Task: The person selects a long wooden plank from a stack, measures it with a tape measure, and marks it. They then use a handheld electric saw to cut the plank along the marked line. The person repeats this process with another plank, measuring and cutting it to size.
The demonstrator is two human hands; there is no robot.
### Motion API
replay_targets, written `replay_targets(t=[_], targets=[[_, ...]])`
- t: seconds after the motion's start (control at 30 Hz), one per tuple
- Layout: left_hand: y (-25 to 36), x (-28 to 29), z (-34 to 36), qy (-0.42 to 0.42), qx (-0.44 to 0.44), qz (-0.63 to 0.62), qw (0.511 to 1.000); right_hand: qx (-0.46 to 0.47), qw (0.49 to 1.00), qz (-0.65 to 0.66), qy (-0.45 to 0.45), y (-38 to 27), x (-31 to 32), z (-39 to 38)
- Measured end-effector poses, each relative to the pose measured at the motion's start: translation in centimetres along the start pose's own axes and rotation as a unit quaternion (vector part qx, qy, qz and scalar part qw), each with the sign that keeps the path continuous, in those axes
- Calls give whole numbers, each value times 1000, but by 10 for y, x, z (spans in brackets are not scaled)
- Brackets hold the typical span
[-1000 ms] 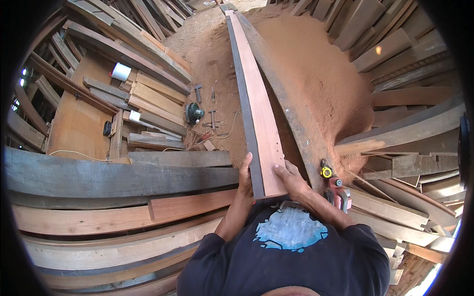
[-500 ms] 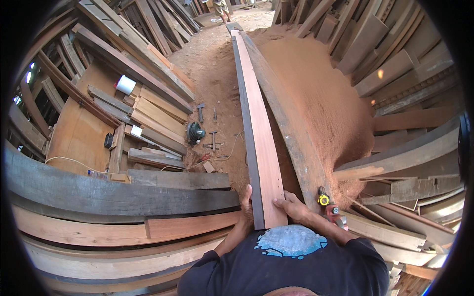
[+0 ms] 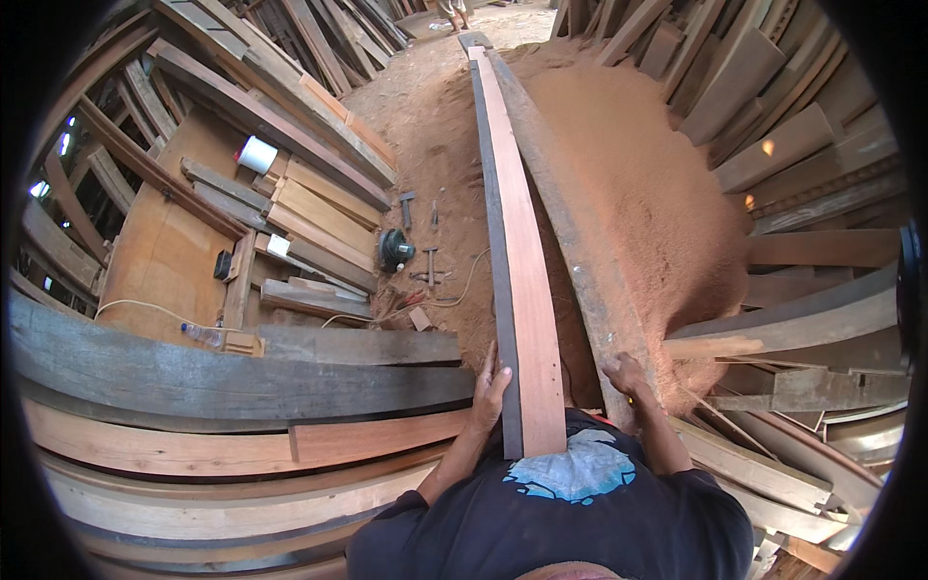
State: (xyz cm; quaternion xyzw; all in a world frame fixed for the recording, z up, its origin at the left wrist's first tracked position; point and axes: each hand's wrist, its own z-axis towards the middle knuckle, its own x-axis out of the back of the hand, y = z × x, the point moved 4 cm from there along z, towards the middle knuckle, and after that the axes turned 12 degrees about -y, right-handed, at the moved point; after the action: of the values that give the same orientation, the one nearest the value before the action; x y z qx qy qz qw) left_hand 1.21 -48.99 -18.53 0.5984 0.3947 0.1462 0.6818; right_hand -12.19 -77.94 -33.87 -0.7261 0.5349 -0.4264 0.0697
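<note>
A broad heap of reddish-brown sawdust [image 3: 633, 174] fills the ground beyond and to the right, with leaning timber along both flanks. On the left, a heavy dark beam [image 3: 232, 372] lies across, in front of a plywood panel [image 3: 159, 275].

Down the middle runs the long tapering timber [image 3: 534, 300], its planed face pinkish, its left side dark; the near end reaches the blue-printed dark shirt [image 3: 580, 532], and the far end points away up the sandy ground. Just to its right, converging with it at the far end, is a rough grey plank [image 3: 580, 256].

The left hand [image 3: 491, 394] lies against the timber's dark side, thumb raised at the edge — its fingers are partly hidden, so I cannot tell how far they close. The right hand [image 3: 630, 379] is off the timber, over the near part of the grey plank, fingers curled. A small yellow spot shows under it, possibly part of a tool; whether it is gripped, I cannot tell.

On the ground left of the timber sit a dark green power tool [image 3: 394, 249], two hammers [image 3: 432, 266] and — smaller — a wooden offcut [image 3: 419, 318].
</note>
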Motion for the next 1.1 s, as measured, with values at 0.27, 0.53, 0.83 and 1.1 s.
replay_targets(t=[0.27,0.53,0.83,1.1], targets=[[-3,23,33,-24,30,106,994,-196,975,-87,-52,174,-65,37],[-4,33,44,-9,53,125,991,-239,952,-187,-40,130,-50,5],[31,40,56,7,-34,416,909,21,873,471,-124,174,-59,58],[76,-11,59,-66,34,237,969,248,644,691,-218,-79,51,-78]])
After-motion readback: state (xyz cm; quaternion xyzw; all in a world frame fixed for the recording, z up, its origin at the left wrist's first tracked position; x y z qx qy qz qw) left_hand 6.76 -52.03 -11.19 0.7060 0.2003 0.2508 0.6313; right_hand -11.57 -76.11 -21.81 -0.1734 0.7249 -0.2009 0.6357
